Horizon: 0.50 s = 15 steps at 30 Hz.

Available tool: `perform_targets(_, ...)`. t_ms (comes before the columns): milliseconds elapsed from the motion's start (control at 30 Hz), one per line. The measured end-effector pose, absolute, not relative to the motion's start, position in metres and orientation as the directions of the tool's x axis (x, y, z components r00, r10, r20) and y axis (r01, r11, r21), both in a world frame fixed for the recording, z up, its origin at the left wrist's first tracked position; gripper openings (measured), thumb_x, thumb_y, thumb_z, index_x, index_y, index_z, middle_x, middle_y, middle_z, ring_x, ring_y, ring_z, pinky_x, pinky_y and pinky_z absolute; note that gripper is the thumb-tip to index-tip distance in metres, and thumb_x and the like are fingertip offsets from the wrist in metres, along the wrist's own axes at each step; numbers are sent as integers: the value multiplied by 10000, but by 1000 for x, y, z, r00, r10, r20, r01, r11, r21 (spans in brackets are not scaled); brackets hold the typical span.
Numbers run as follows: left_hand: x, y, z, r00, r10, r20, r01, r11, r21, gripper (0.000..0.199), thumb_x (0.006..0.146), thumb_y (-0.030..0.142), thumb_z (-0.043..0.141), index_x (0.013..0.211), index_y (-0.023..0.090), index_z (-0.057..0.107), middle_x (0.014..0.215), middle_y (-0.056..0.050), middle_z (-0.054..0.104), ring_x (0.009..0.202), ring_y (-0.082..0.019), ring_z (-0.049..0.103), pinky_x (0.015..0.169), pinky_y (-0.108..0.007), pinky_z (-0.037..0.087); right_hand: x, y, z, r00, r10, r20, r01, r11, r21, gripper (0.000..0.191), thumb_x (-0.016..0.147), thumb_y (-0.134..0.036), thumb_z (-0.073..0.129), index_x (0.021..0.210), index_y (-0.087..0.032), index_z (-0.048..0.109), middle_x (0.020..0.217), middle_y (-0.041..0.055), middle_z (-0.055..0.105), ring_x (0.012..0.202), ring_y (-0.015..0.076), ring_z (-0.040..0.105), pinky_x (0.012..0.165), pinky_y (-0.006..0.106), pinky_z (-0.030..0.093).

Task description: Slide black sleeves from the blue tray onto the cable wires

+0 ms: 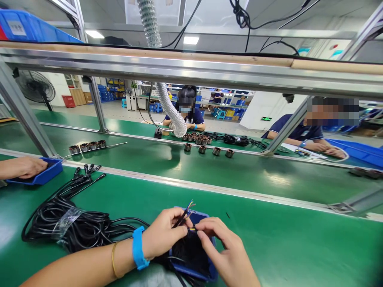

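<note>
My left hand (pixel 161 232), with a blue wristband (pixel 138 248) at the wrist, grips black cables (pixel 181 219) whose ends fan out into thin coloured wires (pixel 190 205). Thumb and forefinger of my right hand (pixel 222 244) are pinched at a short yellow and dark wire end (pixel 193 229) beside the left fingertips. Both hands are above a blue bin (pixel 213 275) holding small black pieces too dense to make out. A taped bundle of black cables (pixel 86 229) lies to the left, its strands running toward my left hand.
At far left another person's hand (pixel 30 166) reaches into a blue tray (pixel 50 172). Metal rails and posts (pixel 275 135) cross the green bench. Copper-wound cores (pixel 202 149) stand beyond the rail; a flexible duct (pixel 167 103) hangs down. Two co-workers sit opposite.
</note>
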<state>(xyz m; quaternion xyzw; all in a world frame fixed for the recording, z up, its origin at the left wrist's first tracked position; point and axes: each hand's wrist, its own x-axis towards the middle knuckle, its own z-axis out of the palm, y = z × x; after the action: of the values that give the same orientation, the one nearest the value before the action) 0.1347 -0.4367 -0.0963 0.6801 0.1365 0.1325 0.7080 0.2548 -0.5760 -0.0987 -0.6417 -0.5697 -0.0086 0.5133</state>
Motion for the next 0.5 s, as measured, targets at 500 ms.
perform_targets(500, 130, -434, -85, 918, 396, -13, -3, 40, 999, 171, 673, 219, 658, 767, 166, 525, 755, 15, 550, 730, -139, 518, 702, -253, 418, 245, -565, -110, 403, 680, 613, 658, 250, -710, 98, 888, -175, 635, 882, -196, 731, 828, 46, 724, 766, 165, 680, 724, 269, 559)
